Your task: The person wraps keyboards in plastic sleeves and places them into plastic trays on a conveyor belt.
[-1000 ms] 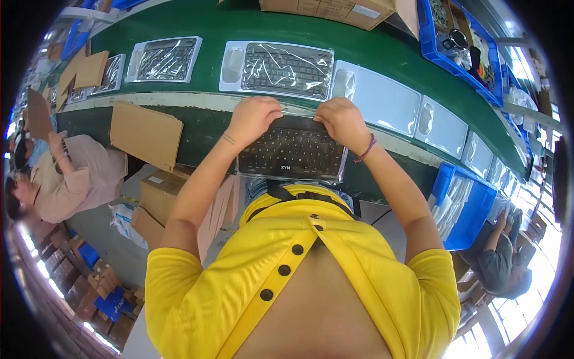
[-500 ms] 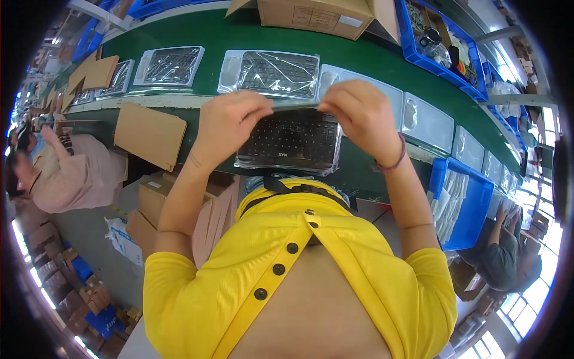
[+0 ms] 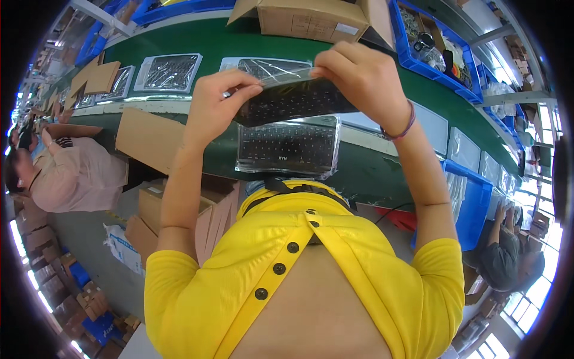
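My left hand [image 3: 216, 103] and my right hand [image 3: 365, 78] pinch the upper edge of a clear plastic sleeve with a black keyboard [image 3: 293, 103] in it. The held keyboard hangs tilted above the bench edge. Below it, close to my waist, another black keyboard [image 3: 287, 146] in clear plastic lies flat; the raised one hides part of its top. Just beyond my hands, a wrapped keyboard in a pale tray [image 3: 230, 63] is partly covered from sight. My right fingers hide the held keyboard's upper right corner.
More wrapped keyboards in trays [image 3: 167, 72] line the green bench [image 3: 212, 36]. An open carton [image 3: 314, 18] and a blue bin of parts [image 3: 439, 75] stand at the back. Cardboard [image 3: 149, 139] leans at left; a blue crate [image 3: 475, 209] is at right. People sit on both sides.
Both hands have risen, the right one more and farther right. The sleeve's edge came up with them, and a second keyboard now shows lifted off the one below.
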{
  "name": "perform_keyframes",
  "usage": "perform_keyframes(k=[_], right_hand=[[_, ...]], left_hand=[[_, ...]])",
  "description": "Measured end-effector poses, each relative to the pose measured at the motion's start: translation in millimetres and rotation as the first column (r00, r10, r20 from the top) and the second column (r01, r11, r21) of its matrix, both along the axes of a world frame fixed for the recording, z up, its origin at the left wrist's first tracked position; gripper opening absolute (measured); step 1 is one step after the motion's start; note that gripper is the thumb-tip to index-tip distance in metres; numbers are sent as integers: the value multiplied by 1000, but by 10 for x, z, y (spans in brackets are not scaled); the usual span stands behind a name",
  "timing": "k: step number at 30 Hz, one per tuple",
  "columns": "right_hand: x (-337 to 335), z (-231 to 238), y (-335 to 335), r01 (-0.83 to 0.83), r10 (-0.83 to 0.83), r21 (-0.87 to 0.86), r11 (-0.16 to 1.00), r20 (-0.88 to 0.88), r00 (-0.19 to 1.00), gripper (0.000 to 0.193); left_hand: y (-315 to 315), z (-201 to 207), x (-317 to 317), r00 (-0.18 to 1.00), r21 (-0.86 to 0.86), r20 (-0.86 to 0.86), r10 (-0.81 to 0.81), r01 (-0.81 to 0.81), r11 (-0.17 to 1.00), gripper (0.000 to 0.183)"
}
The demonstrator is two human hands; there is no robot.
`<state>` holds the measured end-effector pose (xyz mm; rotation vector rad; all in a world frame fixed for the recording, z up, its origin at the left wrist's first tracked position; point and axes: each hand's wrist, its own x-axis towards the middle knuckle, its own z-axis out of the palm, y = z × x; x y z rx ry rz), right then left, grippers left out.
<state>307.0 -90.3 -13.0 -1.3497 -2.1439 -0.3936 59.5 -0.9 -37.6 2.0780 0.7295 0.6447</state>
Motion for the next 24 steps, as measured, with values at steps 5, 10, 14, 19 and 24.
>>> perform_keyframes(k=[5,10,14,19,24], right_hand=[[-108,567,437,-246,207,83,966,324,923,14],[-1030,851,694,-392,517,-344,853,461,721,3],[-1132,816,788,-466,591,-363,807,483,646,4],[-519,532,688,-443,491,-221,869,267,829,13],[-56,-399,-12,-307,302,-295,905,-61,951,17]], left_hand=[[7,-419,-26,913,-244,376,157,-66,968,10],[-160,-1333,37,750,-473,460,475,-245,846,18],[-178,-1473,-71,773,-465,468,429,-197,863,15],[17,-944,-476,876,-241,361,321,-246,939,24],[-128,-612,-449,997,408,16,80,-80,910,12]])
